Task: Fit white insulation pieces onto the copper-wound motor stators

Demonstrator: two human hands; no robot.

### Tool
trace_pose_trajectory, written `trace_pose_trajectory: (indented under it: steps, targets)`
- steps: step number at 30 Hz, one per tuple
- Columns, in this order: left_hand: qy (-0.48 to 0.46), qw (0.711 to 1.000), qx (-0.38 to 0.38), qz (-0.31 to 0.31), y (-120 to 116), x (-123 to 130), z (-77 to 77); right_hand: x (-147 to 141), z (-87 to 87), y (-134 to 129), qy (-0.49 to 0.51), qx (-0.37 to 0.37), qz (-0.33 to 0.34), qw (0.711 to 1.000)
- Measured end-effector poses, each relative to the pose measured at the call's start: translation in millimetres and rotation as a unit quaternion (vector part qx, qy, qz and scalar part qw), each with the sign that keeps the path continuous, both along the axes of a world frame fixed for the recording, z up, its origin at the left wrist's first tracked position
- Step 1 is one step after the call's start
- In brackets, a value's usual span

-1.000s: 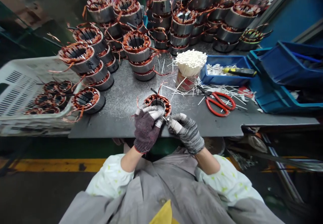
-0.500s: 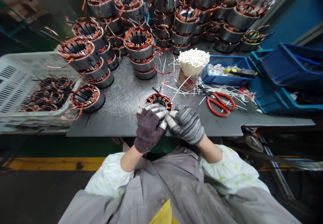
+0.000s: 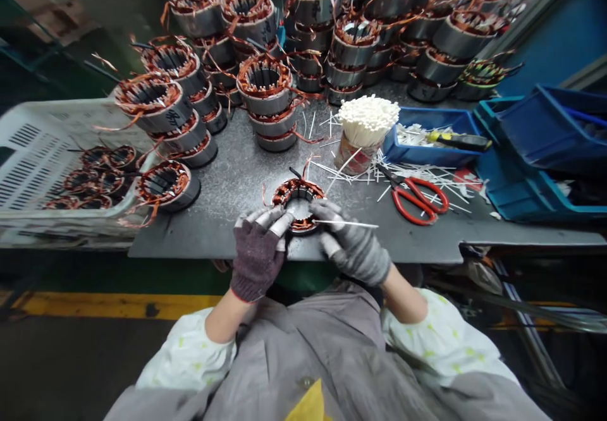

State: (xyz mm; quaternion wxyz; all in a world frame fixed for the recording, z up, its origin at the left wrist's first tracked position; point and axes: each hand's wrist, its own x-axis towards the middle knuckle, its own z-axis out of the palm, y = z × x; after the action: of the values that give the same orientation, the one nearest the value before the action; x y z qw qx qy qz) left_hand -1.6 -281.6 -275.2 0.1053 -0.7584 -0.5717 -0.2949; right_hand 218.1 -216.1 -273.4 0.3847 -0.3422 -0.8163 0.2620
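Note:
A small motor stator [image 3: 303, 225] with copper windings lies near the table's front edge, its bore facing up. My left hand [image 3: 260, 244], in a dark purple glove with whitish fingertips, holds the stator's left side, fingers over the rim. At the right rim is my right hand [image 3: 353, 237], in a grey striped glove. Its index finger touches the stator, while the thumb stands apart and is slightly blurred. A thin white stick [image 3: 351, 223] runs from the front winding rightward, passing between that thumb and finger. Another white stick [image 3: 342, 171] slants up behind the right hand.
A can of white sticks [image 3: 353, 155] stands behind the stator, with loose sticks around it. Red-handled scissors [image 3: 417, 201] lie to the right, near a blue tray [image 3: 427, 152] holding a yellow-black cutter. Stacked stators [image 3: 275, 102] fill the back; a white crate [image 3: 28, 155] is left.
My hands have moved apart from the stator's front to its two sides, uncovering its bore and front winding. The white stick lying across the front has come into view.

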Motion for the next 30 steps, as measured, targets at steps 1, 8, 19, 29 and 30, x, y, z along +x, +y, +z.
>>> trace_pose_trajectory:
  steps: [1, 8, 19, 29, 30]
  targets:
    - [0.019, 1.000, -0.001, 0.003, 0.3, -5.4, -1.0, -6.6, -2.4, -1.3, -0.019, -0.008, 0.013, 1.000]
    - [0.152, 0.985, -0.057, -0.053, 16.1, -10.3, 24.7, -24.8, 0.7, 32.8, -0.002, -0.056, 0.086, 0.995]
    - [0.070, 0.982, 0.027, -0.172, 18.5, -7.7, 18.3, 37.6, 18.6, 112.6, 0.200, -0.092, -0.237, 0.946]
    - [0.067, 0.993, 0.063, -0.078, 12.8, 18.1, 14.4, 39.0, 48.5, 134.7, 0.341, -0.096, -0.265, 0.897]
    - [0.064, 0.993, 0.056, -0.083, 13.2, 18.0, 14.8, 41.0, 50.8, 122.9, 0.371, -0.099, -0.247, 0.890]
